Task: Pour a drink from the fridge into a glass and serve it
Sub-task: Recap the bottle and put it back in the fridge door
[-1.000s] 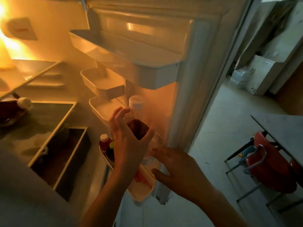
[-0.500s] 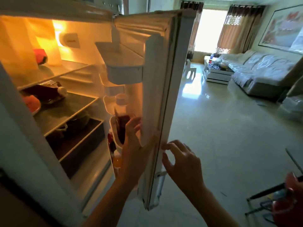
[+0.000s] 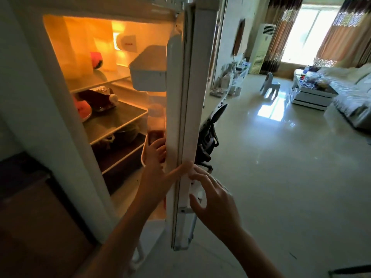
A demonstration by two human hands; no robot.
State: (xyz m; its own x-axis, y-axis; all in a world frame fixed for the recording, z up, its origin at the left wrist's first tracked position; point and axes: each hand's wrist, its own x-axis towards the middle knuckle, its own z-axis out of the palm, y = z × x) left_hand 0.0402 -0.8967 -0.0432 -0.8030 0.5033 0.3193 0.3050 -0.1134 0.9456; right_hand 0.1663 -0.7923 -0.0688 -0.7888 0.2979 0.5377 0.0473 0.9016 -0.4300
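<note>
Fridge door (image 3: 186, 117) shelf: dark-drink bottle (image 3: 156, 125)

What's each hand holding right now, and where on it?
Left hand wraps the lower body of the bottle in the door rack. Right hand holds nothing, open beside the fridge door edge.

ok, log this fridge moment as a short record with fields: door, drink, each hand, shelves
door: fridge door open, seen edge-on
drink: bottle with dark liquid, upright in the door rack, partly hidden by the door
left hand: left hand inside the fridge, fingers around the bottle's lower part, thumb across the door edge
right hand: right hand open, empty, at the door's outer edge
shelves: second bottle lying on its side, red item on the top shelf
glass: none in view
</note>
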